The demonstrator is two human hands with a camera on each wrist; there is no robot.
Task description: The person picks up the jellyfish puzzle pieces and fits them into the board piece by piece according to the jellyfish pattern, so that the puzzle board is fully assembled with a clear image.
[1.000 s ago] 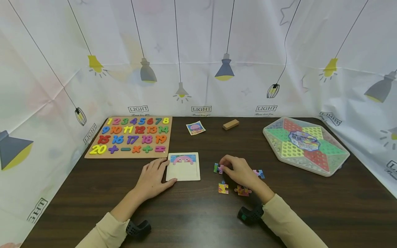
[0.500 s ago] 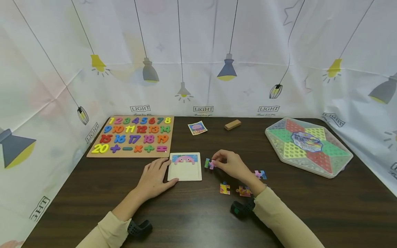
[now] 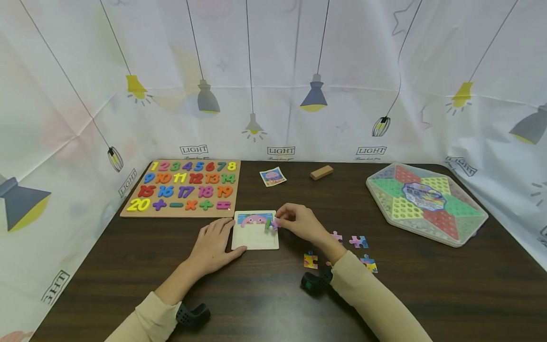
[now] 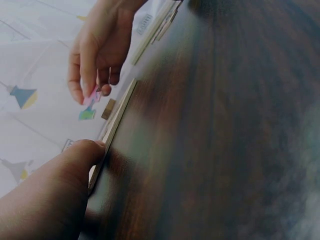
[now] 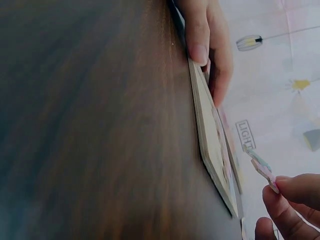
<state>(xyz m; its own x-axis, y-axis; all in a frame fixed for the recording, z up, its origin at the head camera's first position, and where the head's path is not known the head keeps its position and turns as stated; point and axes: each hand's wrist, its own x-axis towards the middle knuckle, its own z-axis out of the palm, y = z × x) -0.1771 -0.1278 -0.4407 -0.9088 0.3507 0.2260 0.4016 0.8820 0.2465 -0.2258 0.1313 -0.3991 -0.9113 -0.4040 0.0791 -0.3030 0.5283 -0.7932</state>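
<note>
In the head view a small square wooden puzzle board [image 3: 255, 241] lies flat, with a pink-and-blue picture strip [image 3: 254, 219] along its far side. My left hand [image 3: 212, 243] rests at the board's left side, fingers extended, thumb touching the near edge. Between thumb and fingertips, my right hand [image 3: 302, 223] pinches a green-and-pink jigsaw piece [image 3: 270, 225] over the board's upper right part. The right wrist view shows this piece [image 5: 262, 172] tilted and raised above the board [image 5: 212, 145]. Several loose pieces, including a yellow one [image 3: 310, 260], lie near the right forearm, which partly covers one.
A number board [image 3: 232, 190] stands behind my left hand. Farther back lie a small picture card [image 3: 273, 176] and a wooden block [image 3: 321, 172]. At the right is a hexagonal Chinese checkers box [image 3: 427, 204]. A printed white sheet [image 3: 282, 118] hangs behind the dark table [image 3: 256, 304].
My right hand has moved left with the green-and-pink jigsaw piece, from among the loose pieces to above the board. My left hand keeps its place at the board.
</note>
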